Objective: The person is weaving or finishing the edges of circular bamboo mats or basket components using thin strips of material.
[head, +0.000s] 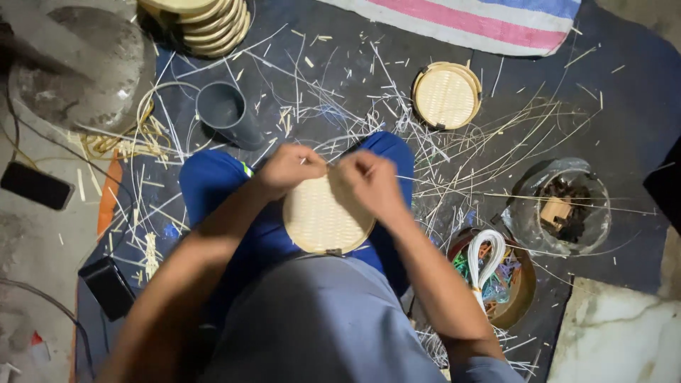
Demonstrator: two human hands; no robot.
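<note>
A round woven bamboo tray (pixel 320 220) rests on my lap, over blue trousers. My left hand (pixel 289 169) grips its far rim at the upper left. My right hand (pixel 372 181) pinches the rim just beside it, at the upper right. The fingertips of both hands nearly meet at the top edge of the tray. A small dark clip sits on the tray's near rim. What lies between my fingers is hidden.
A second round woven tray (pixel 446 95) lies ahead on the dark mat. A stack of trays (pixel 207 20) stands at the top left, a grey pipe section (pixel 227 112) near it. A bowl of coloured clips (pixel 496 276), a clear-wrapped container (pixel 560 206), a phone (pixel 35 186) and scattered bamboo strips surround me.
</note>
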